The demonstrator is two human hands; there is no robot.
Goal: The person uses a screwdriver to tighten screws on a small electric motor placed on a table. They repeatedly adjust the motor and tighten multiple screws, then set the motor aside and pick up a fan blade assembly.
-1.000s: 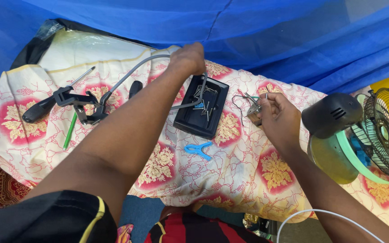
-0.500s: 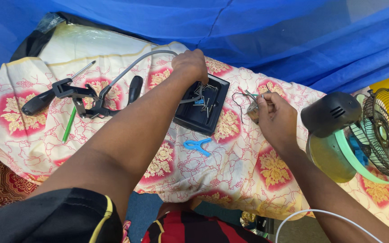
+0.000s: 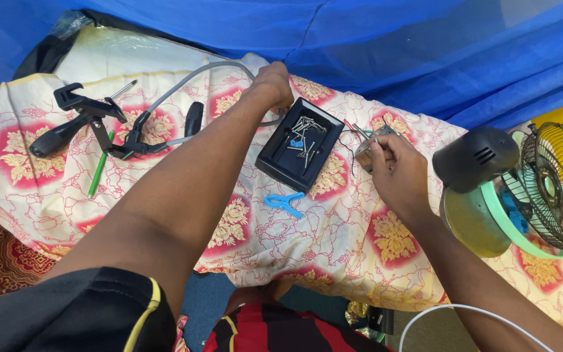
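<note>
Bare cloth [image 3: 360, 228] by the blue clip [image 3: 285, 203] — fan [image 3: 522, 189] blocks right.

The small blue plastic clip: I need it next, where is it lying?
In the head view, the small blue plastic clip lies on the floral cloth, just below the black tray, between both forearms.

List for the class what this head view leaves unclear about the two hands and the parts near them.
- Left hand: fingertips curl over the black tray edge, so any contact with the grey cable is hidden.
- Right hand: its fingers cover most of the small metal part; its kind is unclear.
- Screws in the tray: too small to count.
- Fan: cut off by the right edge.
</note>
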